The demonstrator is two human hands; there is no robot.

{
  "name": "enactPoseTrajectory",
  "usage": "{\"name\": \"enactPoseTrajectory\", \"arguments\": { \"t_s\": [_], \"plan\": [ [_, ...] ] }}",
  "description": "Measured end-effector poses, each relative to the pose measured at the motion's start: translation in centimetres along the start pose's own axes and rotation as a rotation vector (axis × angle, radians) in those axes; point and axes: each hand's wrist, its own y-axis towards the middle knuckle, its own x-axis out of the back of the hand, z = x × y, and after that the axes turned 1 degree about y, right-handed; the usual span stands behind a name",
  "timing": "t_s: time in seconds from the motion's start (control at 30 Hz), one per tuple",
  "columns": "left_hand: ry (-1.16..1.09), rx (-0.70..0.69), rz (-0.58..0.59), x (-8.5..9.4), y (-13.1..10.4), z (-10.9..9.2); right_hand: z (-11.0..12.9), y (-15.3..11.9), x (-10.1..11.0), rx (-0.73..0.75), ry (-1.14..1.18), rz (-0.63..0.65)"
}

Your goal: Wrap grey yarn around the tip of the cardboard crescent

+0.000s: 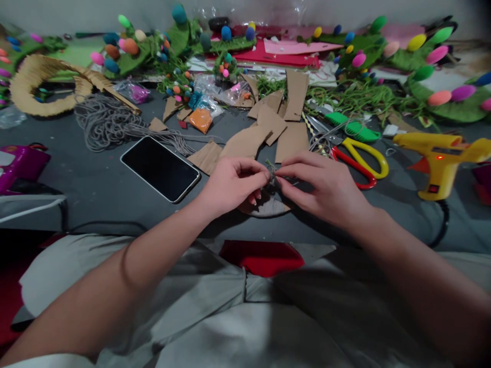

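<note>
My left hand (pixel 240 185) and my right hand (pixel 320 186) meet above the dark table, thumbs and fingers pinched on a small grey-green tangle of cord (pixel 272 179). What the tangle is made of is hard to make out. Beneath the hands lies a round grey-brown piece (pixel 268 207), mostly covered by them. Brown cardboard pieces (pixel 245 143) lie just beyond the fingers. Left of my left hand rests a phone (pixel 161 168) with a dark screen. Scissors with red and yellow handles (pixel 366 158) lie beyond my right hand.
A yellow glue gun (pixel 439 163) with a lit red light stands at the right. A grey cord bundle (pixel 109 122) and a tan ring (pixel 23 89) lie at the left. Green leaves with coloured egg shapes (pixel 439 97) line the back. A purple object (pixel 23 166) sits far left.
</note>
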Motion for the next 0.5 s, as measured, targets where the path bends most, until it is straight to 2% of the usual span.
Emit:
{"name": "enactPoseTrajectory", "arguments": {
  "t_s": [0.3,0.5],
  "plan": [
    [0.015,-0.025,0.002,0.06,0.1,0.03,-0.01,0.18,-0.32,0.012,-0.026,0.023],
    [0.025,-0.024,-0.025,-0.09,0.11,-0.04,0.29,0.29,-0.44,-0.032,-0.005,-0.034]
  ]
}}
